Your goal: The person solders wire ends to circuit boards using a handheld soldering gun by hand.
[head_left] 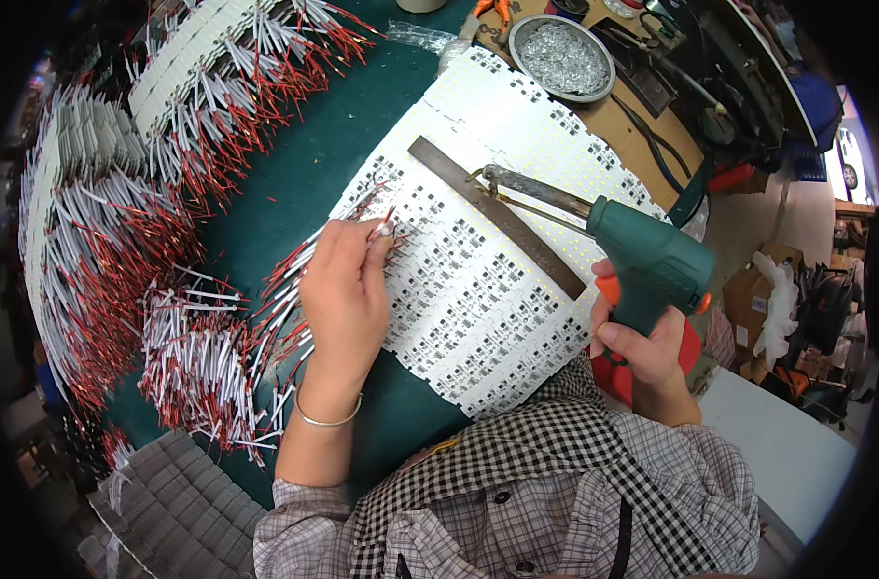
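My right hand (642,340) is wrapped round the grip of a green soldering gun (654,256) with an orange trigger. The gun's tip points left, over a dark flat metal bar (502,220). That bar lies slantwise across a white sheet of LED circuit boards (497,318) dotted with small dark parts. Over the sheet's left edge, my left hand (348,280) pinches a wire (385,230) with a red end between thumb and fingers. Beside that hand, a loose bunch of red and white wires (283,289) fans out; some of it is hidden behind the hand.
Large piles of red-tipped white wires (121,261) fill the left side of the green table (309,145). At the back right stand a round metal bowl (562,58) of silvery bits and pliers (652,140). A grey ribbed stack (183,502) sits at the lower left.
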The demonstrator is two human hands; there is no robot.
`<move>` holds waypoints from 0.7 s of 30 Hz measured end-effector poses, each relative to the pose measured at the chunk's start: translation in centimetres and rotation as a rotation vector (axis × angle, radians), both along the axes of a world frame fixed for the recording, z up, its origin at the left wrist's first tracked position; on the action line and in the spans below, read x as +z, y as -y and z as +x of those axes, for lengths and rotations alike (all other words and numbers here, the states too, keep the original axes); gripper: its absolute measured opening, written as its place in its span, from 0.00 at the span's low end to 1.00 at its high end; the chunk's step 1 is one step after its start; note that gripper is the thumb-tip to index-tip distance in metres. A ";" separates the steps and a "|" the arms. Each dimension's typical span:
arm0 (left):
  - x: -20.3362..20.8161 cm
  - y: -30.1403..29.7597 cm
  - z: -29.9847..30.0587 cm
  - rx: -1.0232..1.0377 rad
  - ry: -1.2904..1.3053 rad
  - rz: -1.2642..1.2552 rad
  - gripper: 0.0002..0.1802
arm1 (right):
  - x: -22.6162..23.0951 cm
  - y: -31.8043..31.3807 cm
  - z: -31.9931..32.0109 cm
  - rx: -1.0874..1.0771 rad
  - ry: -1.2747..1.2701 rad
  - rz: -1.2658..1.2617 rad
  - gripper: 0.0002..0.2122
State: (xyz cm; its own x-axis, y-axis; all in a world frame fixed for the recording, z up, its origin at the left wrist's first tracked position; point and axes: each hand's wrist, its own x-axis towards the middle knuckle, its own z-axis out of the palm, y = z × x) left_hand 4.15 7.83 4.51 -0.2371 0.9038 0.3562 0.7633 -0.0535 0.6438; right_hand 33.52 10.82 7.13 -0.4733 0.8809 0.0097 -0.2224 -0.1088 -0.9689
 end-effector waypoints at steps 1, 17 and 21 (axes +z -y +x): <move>-0.4 -0.3 0.4 0.021 0.025 0.014 0.10 | 0.2 0.0 -0.1 0.002 0.011 -0.010 0.25; -3.0 -0.4 0.3 0.010 -0.030 0.107 0.21 | -0.2 -0.7 -0.9 0.187 0.168 0.006 0.29; -3.3 -0.6 0.4 -0.006 -0.038 0.132 0.22 | -0.5 -0.6 -1.3 0.186 0.196 0.029 0.28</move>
